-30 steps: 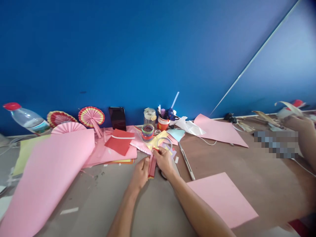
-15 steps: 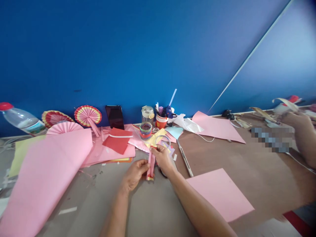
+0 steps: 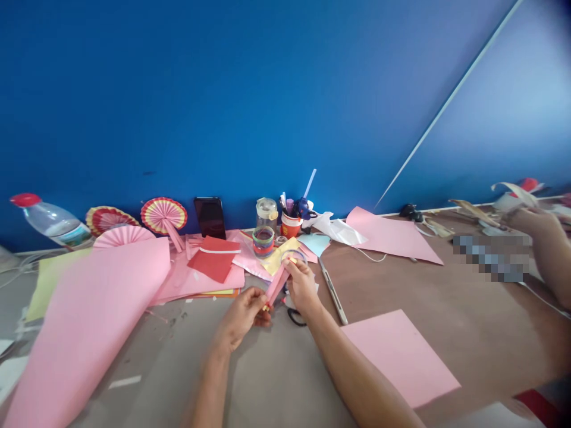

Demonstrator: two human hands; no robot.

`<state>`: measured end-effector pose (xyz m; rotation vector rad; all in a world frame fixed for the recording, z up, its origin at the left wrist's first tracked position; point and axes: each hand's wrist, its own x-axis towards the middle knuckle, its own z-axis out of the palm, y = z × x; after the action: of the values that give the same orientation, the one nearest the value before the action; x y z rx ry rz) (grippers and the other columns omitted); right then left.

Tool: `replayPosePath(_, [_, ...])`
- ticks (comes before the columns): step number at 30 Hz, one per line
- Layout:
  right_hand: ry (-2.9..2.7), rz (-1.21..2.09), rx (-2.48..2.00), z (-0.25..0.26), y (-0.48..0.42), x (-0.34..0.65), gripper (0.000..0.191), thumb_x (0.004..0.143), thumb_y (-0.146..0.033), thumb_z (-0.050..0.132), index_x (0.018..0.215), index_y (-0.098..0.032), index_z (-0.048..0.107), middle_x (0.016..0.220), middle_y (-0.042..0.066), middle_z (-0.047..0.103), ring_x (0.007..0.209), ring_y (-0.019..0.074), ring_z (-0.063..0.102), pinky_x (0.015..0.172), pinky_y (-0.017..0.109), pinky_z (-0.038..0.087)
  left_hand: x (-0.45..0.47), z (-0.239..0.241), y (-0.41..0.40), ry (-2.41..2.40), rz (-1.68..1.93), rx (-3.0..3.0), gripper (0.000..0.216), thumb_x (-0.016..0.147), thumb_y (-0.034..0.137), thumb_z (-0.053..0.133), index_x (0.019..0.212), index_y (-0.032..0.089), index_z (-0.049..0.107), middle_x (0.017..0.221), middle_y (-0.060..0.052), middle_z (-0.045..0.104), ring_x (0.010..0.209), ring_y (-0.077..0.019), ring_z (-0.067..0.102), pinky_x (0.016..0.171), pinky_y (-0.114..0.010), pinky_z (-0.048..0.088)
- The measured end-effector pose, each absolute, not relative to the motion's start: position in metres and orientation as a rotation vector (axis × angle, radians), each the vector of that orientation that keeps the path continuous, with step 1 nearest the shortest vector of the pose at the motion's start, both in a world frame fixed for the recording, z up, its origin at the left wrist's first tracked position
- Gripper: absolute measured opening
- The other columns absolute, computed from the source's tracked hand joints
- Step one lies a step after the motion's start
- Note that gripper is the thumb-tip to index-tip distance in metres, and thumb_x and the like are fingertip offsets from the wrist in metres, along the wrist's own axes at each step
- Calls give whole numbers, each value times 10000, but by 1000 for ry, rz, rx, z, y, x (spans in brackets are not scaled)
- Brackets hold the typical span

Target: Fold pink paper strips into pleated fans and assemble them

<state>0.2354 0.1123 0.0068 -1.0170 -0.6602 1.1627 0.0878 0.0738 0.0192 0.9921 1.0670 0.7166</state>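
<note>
A narrow folded strip of pink paper [image 3: 277,284] with yellow and red at its ends slants between my hands above the table. My left hand [image 3: 244,312] pinches its lower end. The upper end is gripped by my right hand [image 3: 302,285], fingers closed on it. Just below the right hand lies a black loop [image 3: 295,317], perhaps a scissors handle, partly hidden. Behind the hands are a yellow paper piece [image 3: 280,257] and a clear tape roll [image 3: 264,241] with coloured bands.
Large pink sheets [image 3: 89,321] cover the left side, near red paper [image 3: 214,258], pleated paper fans [image 3: 163,215], a phone [image 3: 209,217] and a bottle [image 3: 53,223]. A utility knife [image 3: 332,291] and pink square [image 3: 401,356] lie right. Another person's hand [image 3: 530,223] works far right.
The pink strip has turned from nearly upright to slanting up to the right. My right hand has moved slightly right, and the black loop shows more fully.
</note>
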Motion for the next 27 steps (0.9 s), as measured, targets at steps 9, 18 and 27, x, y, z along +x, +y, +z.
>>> replayPosePath(9, [-735, 1151, -920, 27, 101, 234, 265, 653, -406, 661, 618, -204, 493, 588, -32, 469, 553, 110, 408, 559, 253, 363, 88, 32, 63, 1371, 822, 1330, 291, 776, 420, 507, 894, 173, 606, 526, 26, 587, 499, -147, 588, 537, -262, 480])
replayPosePath(18, [-989, 1314, -996, 17, 84, 242, 119, 686, -291, 622, 705, -192, 560, 618, -33, 519, 563, 109, 450, 563, 244, 363, 51, 34, 43, 1537, 888, 1969, 235, 827, 258, 417, 810, 208, 646, 680, -27, 642, 649, -189, 610, 635, -294, 461])
replayPosePath(27, [-2051, 712, -1126, 15, 30, 260, 158, 704, -73, 484, 785, -172, 576, 834, 48, 582, 806, 182, 519, 729, 317, 394, 15, 1, -6, 1624, 533, 2638, 356, 801, 8, 379, 986, 205, 612, 1002, -58, 646, 828, -197, 581, 745, -317, 444])
